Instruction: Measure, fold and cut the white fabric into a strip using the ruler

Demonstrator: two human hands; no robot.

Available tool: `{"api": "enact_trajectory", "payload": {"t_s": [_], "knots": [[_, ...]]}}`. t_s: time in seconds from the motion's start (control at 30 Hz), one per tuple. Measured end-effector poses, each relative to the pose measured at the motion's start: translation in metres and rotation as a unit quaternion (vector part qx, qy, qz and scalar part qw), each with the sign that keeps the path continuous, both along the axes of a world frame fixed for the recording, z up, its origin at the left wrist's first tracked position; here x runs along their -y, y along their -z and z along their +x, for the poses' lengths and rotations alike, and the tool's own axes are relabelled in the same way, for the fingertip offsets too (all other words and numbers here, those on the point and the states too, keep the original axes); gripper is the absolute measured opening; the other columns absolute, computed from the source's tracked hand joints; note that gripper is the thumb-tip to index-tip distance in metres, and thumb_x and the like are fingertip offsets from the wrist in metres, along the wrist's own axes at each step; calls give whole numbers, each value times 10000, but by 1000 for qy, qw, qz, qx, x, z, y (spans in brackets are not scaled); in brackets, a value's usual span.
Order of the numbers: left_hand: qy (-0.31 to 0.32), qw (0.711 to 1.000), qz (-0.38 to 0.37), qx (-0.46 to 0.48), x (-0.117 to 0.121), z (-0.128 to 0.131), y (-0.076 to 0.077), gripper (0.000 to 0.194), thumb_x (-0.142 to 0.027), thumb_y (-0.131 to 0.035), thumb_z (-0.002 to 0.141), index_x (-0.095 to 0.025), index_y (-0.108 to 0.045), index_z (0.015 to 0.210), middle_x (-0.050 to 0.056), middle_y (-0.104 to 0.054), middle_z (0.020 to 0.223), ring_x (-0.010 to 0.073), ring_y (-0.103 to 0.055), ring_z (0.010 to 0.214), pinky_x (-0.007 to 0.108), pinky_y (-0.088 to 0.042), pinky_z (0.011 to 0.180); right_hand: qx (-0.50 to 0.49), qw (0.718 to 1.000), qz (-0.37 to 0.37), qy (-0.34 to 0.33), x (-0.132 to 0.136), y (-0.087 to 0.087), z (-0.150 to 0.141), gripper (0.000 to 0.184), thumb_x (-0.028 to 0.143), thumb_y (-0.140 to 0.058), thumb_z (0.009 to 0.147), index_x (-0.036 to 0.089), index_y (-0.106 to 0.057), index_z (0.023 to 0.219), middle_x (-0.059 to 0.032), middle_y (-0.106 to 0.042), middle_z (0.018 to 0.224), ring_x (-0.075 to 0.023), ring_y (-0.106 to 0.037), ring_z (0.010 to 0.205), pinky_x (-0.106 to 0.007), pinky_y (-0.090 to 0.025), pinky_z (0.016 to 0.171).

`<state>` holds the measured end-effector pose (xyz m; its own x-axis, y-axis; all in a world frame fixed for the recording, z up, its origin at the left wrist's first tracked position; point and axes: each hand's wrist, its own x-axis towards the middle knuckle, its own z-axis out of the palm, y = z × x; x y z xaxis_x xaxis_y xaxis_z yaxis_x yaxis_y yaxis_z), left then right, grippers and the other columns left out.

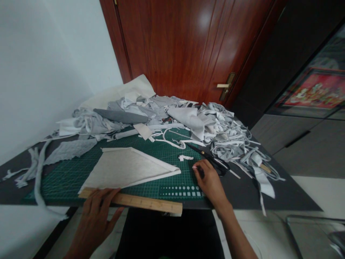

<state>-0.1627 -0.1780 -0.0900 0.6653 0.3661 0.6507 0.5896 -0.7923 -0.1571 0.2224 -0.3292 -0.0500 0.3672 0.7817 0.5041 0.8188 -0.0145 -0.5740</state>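
My left hand [94, 223] lies across one end of a wooden ruler [132, 200], gripping it at the near edge of the table. The ruler runs along the lower edge of a pale grey fabric piece [126, 169], which is roughly triangular and lies flat on a green cutting mat [172, 180]. My right hand [211, 181] pinches a short black pen-like item [201, 172] at the mat's right side. Black-handled scissors [207, 156] lie just beyond that hand, partly hidden by it, and a small white scrap [185, 158] lies nearby.
A large heap of grey and white fabric scraps and strips [167, 118] covers the back of the dark table [291, 201]. A white wall [54, 72] rises on the left, and a red-brown wooden door [183, 43] stands behind. A metal chair frame [309, 230] shows at lower right.
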Motion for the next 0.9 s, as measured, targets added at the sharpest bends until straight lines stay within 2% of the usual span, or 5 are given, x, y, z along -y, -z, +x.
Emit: {"api": "enact_trajectory", "payload": {"t_s": [0.37, 0.53, 0.6, 0.7, 0.9], "knots": [[40, 999, 11, -20, -13, -8, 7, 355, -469, -428, 1032, -179, -634, 1035, 124, -655, 969, 301, -629, 913, 439, -498, 864, 52, 996, 16, 66, 7, 9, -1, 379, 182, -473, 996, 202, -544, 1368, -171, -570, 1359, -321, -546, 1291, -556, -481, 1075], [60, 996, -28, -68, -17, -10, 9, 335, -196, -387, 988, -242, -706, 1079, 79, -714, 1010, 262, -651, 960, 410, -503, 921, 2, 994, 21, -107, 28, -17, -26, 257, 253, -531, 1007, 268, -633, 1242, -109, -647, 1299, -277, -609, 1245, -495, -498, 1088], [70, 994, -36, -80, -12, -6, 1, 401, -147, -376, 971, -256, -712, 1161, 71, -723, 1046, 255, -657, 995, 409, -506, 952, 16, 984, -37, -176, 37, -22, -50, 309, 279, -566, 1010, 305, -610, 1315, -85, -669, 1311, -271, -622, 1241, -468, -516, 1081], [107, 993, -16, -37, 0, 12, -18, 394, -121, -430, 976, -279, -705, 1209, 43, -732, 1027, 245, -659, 1004, 405, -522, 952, 36, 984, -80, -153, 48, -22, -90, 476, 289, -601, 994, 286, -506, 1461, -92, -665, 1362, -309, -631, 1243, -489, -526, 1086], [194, 978, 18, 77, 31, 79, -66, 371, -58, -562, 949, -293, -697, 1203, 0, -737, 1070, 200, -675, 1029, 453, -543, 1035, 52, 988, -79, -119, 60, -14, -104, 367, 233, -425, 1063, 344, -538, 1394, -41, -736, 1107, -236, -752, 826, -356, -623, 711]]}}
